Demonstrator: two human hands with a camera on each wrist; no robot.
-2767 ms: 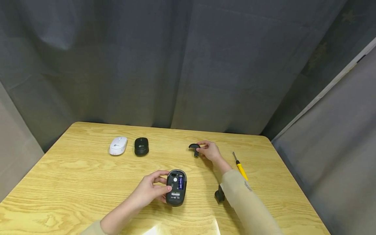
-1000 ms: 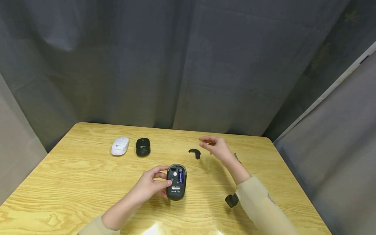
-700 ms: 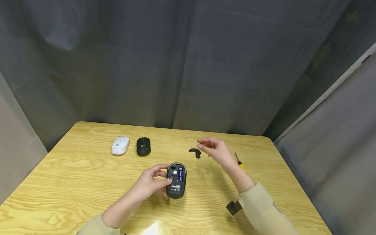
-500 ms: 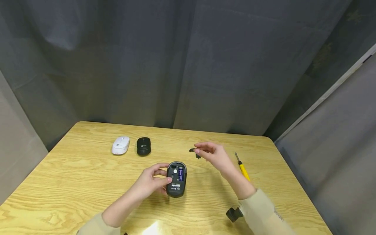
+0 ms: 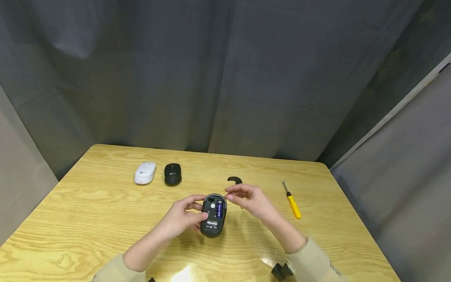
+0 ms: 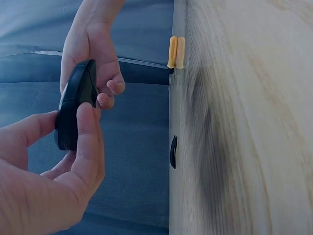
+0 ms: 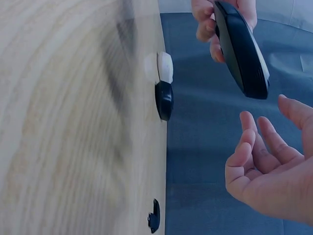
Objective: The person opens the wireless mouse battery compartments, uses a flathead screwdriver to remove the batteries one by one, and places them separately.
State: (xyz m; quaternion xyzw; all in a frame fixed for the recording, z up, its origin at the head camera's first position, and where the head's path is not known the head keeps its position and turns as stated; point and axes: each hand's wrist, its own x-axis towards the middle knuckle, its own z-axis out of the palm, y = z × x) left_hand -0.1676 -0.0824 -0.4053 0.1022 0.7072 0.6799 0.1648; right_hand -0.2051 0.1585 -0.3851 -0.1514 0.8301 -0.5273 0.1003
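Note:
In the head view my left hand point(image 5: 179, 216) holds a black computer mouse point(image 5: 211, 229) above the table, its underside turned up. The battery compartment is uncovered, and a purple battery point(image 5: 219, 209) lies inside. My right hand point(image 5: 251, 201) is close to the mouse's upper right edge. Seen from the right wrist, the thumb and fingers point(image 7: 266, 142) are bent loosely and apart, with nothing between them. Behind that hand the black battery cover point(image 5: 235, 179) lies on the table, partly hidden. In the left wrist view the mouse point(image 6: 73, 110) is pinched between thumb and fingers.
A white mouse point(image 5: 145, 173) and a second black mouse point(image 5: 172, 174) stand at the back left of the wooden table point(image 5: 105, 219). To the right lies a yellow-handled screwdriver point(image 5: 294, 205). Dark curtains point(image 5: 169, 78) hang behind the table.
My right hand has let go of the battery cover, leaving it on the table, and has moved left and nearer to the held mouse. The left hand keeps its grip, shifted slightly.

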